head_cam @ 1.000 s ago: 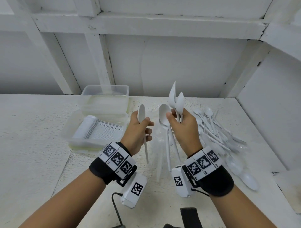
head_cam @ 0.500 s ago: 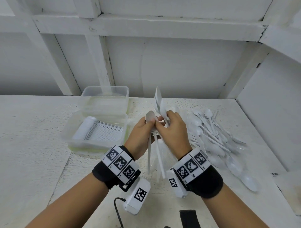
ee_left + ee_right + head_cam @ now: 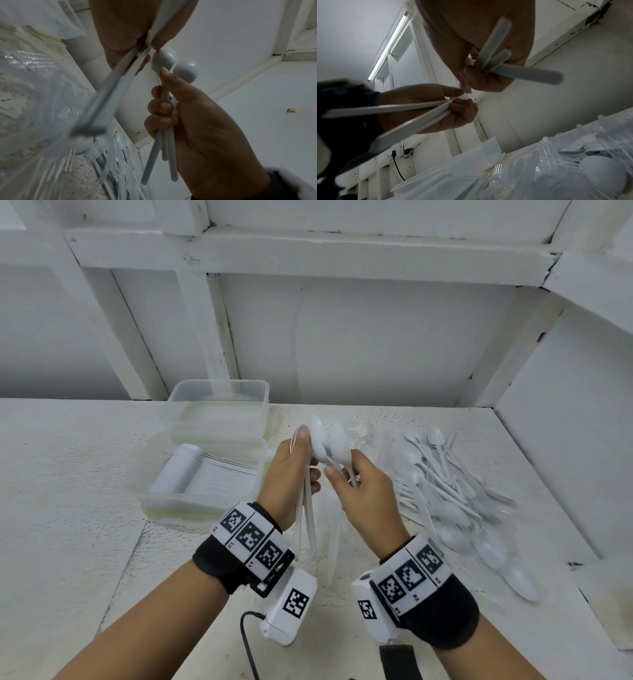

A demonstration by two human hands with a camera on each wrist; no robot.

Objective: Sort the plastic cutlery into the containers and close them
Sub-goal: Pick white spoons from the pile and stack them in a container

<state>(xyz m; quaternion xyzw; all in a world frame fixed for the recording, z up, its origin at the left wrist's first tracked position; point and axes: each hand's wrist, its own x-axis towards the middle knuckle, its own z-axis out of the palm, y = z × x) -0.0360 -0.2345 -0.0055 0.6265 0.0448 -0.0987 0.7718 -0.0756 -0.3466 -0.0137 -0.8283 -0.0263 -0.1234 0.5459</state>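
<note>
White table (image 3: 85, 474) w/ 2 clear containers (image 3: 191, 474), loose spoon pile (image 3: 452, 494) on rt

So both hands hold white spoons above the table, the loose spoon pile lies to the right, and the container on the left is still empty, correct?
Not quite. The front container on the left already holds a neat row of stacked spoons, as the head view shows. The rest stands: the left hand and right hand each hold white spoons, and the loose pile lies to the right.

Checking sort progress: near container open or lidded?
Open. Near container has no lid on it; stacked white spoons lie exposed inside.
</note>
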